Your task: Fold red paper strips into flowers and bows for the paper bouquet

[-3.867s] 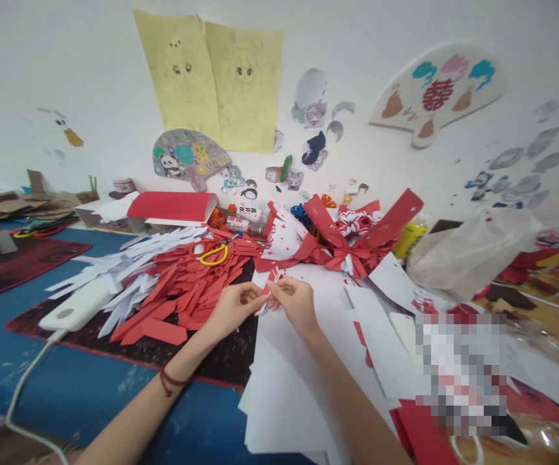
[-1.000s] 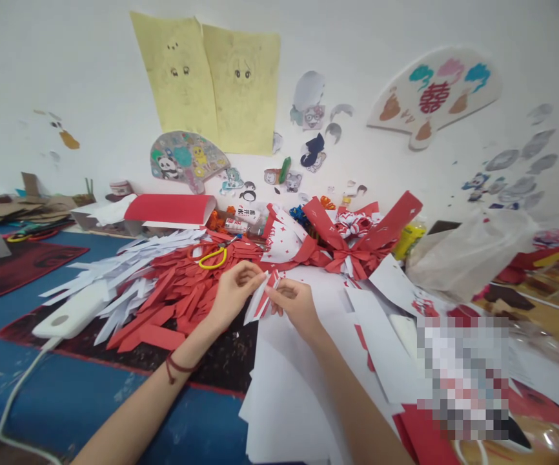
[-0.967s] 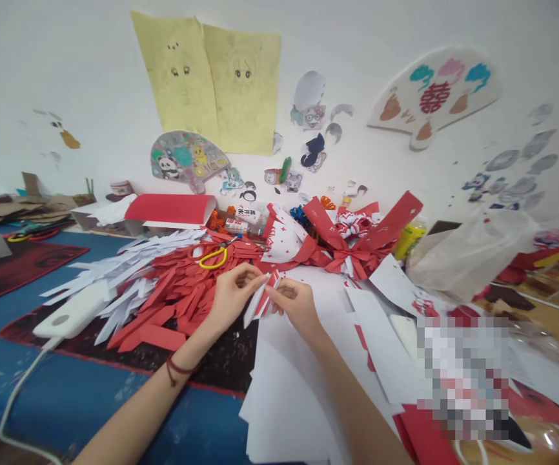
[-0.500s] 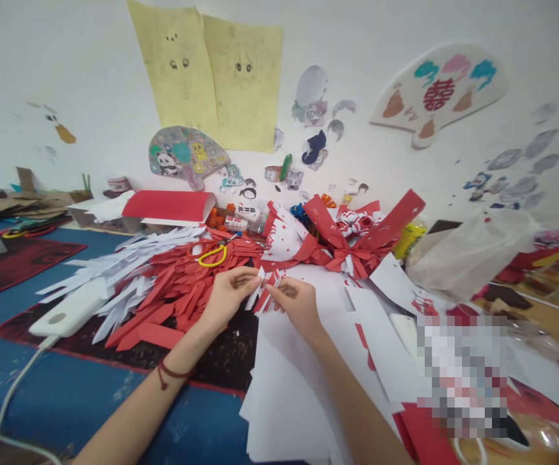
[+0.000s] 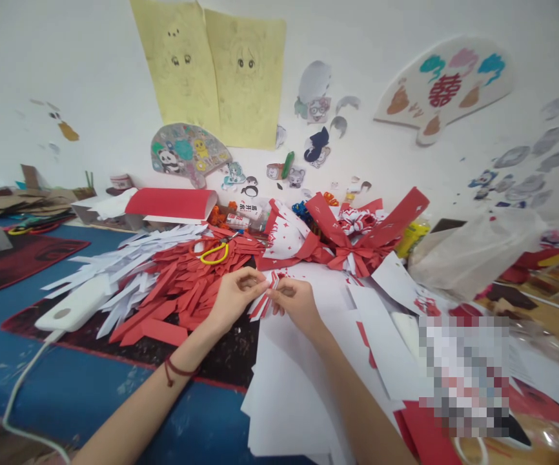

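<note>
My left hand and my right hand meet at the middle of the table, both pinching a small fan of red and white paper strips. The fingers of each hand are closed on the strips' upper end, and the lower ends splay out down-left. Under my right forearm lie white paper sheets. Left of my left hand spreads a pile of cut red strips and white strips.
Yellow-handled scissors lie on the red pile. A white power bank with a cable sits at the left. Red and white paper bows stand behind my hands, a plastic bag at the right, a red-lidded box by the wall.
The strips between my fingers have fanned out more and sit slightly lower. Both hands stay pinched together in nearly the same spot.
</note>
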Demonstrator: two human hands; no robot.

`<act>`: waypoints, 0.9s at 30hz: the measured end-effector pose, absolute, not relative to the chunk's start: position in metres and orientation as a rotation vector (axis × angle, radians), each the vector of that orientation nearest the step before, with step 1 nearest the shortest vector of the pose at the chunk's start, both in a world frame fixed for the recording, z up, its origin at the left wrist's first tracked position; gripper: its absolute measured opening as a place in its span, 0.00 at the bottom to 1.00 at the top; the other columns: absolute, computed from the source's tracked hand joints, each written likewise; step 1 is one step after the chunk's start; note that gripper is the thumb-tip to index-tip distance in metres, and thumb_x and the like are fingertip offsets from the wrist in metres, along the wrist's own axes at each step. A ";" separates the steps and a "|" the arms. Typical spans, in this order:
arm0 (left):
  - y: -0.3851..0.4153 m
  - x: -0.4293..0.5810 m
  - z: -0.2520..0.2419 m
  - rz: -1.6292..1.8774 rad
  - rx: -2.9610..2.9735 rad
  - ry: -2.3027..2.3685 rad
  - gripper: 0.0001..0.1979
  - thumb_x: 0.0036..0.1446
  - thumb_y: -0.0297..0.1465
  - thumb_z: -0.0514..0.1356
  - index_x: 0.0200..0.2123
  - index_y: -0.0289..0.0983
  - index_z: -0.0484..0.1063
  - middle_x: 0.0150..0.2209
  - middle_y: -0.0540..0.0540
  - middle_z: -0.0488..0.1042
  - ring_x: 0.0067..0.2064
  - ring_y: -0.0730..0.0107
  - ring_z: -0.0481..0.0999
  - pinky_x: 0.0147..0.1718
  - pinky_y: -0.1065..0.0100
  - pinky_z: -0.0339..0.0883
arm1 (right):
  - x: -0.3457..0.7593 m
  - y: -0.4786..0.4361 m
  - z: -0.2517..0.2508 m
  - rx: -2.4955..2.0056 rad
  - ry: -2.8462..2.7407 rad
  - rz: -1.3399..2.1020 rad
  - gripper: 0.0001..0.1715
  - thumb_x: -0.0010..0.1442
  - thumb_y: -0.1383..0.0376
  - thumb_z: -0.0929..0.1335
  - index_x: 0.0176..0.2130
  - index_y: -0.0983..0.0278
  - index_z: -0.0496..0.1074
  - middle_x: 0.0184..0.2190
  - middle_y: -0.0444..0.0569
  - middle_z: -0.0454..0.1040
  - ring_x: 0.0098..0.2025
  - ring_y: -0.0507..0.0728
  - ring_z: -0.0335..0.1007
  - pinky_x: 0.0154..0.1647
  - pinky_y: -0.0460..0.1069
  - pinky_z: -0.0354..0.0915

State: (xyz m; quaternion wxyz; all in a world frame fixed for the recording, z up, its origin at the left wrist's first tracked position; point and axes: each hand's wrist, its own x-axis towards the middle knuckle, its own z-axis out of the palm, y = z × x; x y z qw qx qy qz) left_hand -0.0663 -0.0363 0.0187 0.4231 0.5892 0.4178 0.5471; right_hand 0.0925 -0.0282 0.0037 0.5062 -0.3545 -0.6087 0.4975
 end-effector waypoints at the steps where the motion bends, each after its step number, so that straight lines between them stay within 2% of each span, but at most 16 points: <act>1: -0.037 -0.066 0.018 1.374 1.475 1.052 0.12 0.47 0.35 0.69 0.29 0.32 0.73 0.25 0.50 0.73 0.26 0.77 0.70 0.27 0.76 0.63 | 0.092 -0.028 0.003 -0.859 -1.459 1.200 0.21 0.49 0.54 0.75 0.20 0.64 0.67 0.14 0.42 0.70 0.14 0.49 0.63 0.14 0.43 0.57; 6: -0.038 -0.066 0.014 1.415 1.485 1.159 0.11 0.47 0.36 0.68 0.26 0.32 0.76 0.22 0.49 0.75 0.23 0.76 0.70 0.23 0.76 0.62 | 0.093 -0.027 0.002 -0.875 -1.457 1.175 0.20 0.49 0.55 0.74 0.21 0.65 0.68 0.13 0.42 0.69 0.14 0.49 0.63 0.13 0.42 0.57; 11: -0.040 -0.067 0.017 1.428 1.555 1.176 0.10 0.47 0.35 0.68 0.30 0.33 0.80 0.29 0.45 0.80 0.30 0.69 0.76 0.31 0.73 0.68 | 0.094 -0.026 0.002 -0.843 -1.441 1.195 0.20 0.49 0.55 0.75 0.21 0.65 0.68 0.14 0.42 0.70 0.14 0.49 0.65 0.14 0.42 0.59; 18: -0.043 -0.064 0.015 1.439 1.504 1.146 0.12 0.47 0.35 0.68 0.31 0.32 0.79 0.27 0.45 0.79 0.26 0.70 0.76 0.27 0.73 0.68 | 0.094 -0.027 0.005 -0.800 -1.387 1.338 0.21 0.46 0.54 0.76 0.21 0.66 0.70 0.16 0.45 0.73 0.16 0.51 0.70 0.17 0.44 0.67; 27: -0.030 -0.078 0.017 1.355 1.835 1.227 0.11 0.53 0.37 0.63 0.34 0.35 0.79 0.33 0.44 0.80 0.34 0.66 0.77 0.32 0.71 0.68 | 0.092 -0.030 0.003 -0.869 -1.459 1.177 0.19 0.52 0.55 0.74 0.22 0.66 0.69 0.16 0.44 0.72 0.15 0.50 0.68 0.16 0.43 0.65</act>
